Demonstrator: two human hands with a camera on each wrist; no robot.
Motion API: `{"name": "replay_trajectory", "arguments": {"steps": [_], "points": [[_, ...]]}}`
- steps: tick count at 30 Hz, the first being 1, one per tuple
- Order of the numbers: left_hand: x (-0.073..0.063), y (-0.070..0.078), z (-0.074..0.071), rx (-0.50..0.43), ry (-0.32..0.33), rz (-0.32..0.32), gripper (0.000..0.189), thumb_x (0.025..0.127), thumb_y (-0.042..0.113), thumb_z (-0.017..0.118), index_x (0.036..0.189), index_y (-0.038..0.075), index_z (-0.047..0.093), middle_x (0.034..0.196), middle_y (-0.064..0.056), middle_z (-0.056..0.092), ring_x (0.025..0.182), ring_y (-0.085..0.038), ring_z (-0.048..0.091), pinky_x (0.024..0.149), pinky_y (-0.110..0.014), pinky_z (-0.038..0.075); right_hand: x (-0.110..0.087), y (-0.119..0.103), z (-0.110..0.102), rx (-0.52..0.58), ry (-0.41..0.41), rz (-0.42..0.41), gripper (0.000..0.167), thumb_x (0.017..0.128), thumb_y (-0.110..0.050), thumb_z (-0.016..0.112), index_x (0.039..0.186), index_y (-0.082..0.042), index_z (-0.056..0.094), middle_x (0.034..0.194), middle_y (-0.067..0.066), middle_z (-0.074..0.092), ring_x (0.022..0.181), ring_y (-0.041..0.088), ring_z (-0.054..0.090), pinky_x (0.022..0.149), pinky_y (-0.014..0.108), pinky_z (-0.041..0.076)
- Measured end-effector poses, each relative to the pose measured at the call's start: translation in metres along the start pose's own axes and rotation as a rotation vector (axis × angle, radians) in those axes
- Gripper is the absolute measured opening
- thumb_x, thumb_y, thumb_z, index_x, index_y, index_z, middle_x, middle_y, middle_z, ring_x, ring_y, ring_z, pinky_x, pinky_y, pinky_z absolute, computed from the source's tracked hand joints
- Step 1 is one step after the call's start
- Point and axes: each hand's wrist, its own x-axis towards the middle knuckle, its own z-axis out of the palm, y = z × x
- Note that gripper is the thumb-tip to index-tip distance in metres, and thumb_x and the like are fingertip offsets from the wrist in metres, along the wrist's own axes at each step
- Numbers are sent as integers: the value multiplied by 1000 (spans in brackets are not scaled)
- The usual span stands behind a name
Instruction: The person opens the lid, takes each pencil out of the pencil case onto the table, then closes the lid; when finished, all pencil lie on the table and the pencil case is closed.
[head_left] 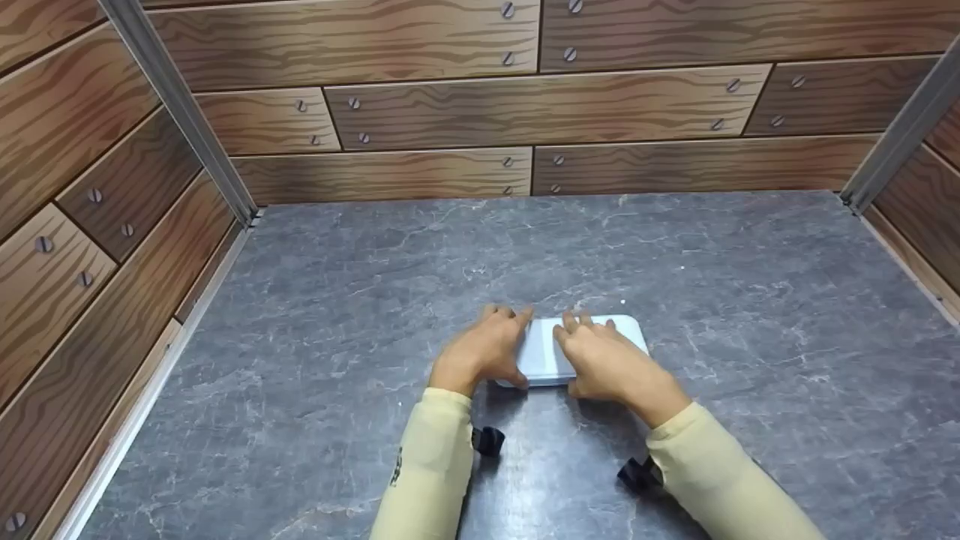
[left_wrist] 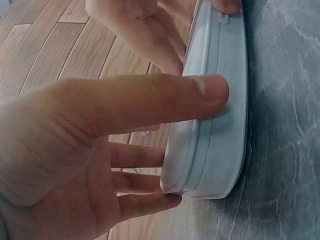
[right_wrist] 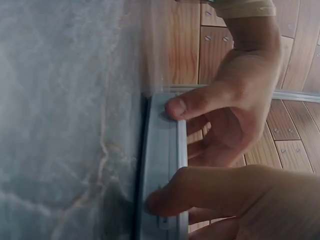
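A flat white lidded plastic case (head_left: 543, 354) with rounded corners lies on the tabletop. At its left end my left hand (head_left: 481, 349) grips it, thumb on the front wall and fingers reaching over to the far side. My right hand (head_left: 609, 363) holds the case right of its middle, the fingers spread across the lid. In the right wrist view the right thumb presses the front wall by a small latch (right_wrist: 164, 221). A seam between lid and base runs along the case wall (left_wrist: 220, 155) in the left wrist view. The lid looks closed; the inside is hidden.
The grey marbled tabletop (head_left: 337, 315) carries the case. Wood-patterned panels (head_left: 450, 112) rise at the back and both sides, with metal corner posts (head_left: 184, 112). Black wrist mounts (head_left: 489, 441) hang under both pale yellow sleeves (head_left: 427, 465).
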Motion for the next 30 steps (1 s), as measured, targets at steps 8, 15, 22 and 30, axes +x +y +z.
{"name": "replay_trajectory", "arguments": {"steps": [8,15,22,30], "points": [[0,-1,0,-3,-6,27,107,68,24,92,157,9,34,143,-16,54,130,-28,48,109,-39,48,3,-8,6,-91,82,-57,78,58,-14,85,122,21,56,126,44,57,111,57,61,91,68,51],[1,1,-2,-66,-9,22,107,66,24,93,156,7,36,133,-16,62,119,-27,55,102,-38,52,4,-12,11,-153,153,-86,57,56,-7,71,106,19,60,107,38,65,94,48,67,82,63,56],[2,2,0,-43,50,52,66,62,23,95,119,6,65,93,-2,68,89,-17,55,82,-31,54,4,-14,15,-215,230,-102,49,49,-10,72,90,14,62,82,23,62,70,34,59,59,51,53],[0,2,0,-22,65,50,54,60,24,95,103,7,68,88,0,64,82,-15,52,75,-29,54,4,-18,13,-204,180,-99,39,49,-10,75,81,8,62,83,25,62,75,38,61,63,55,54]]}}
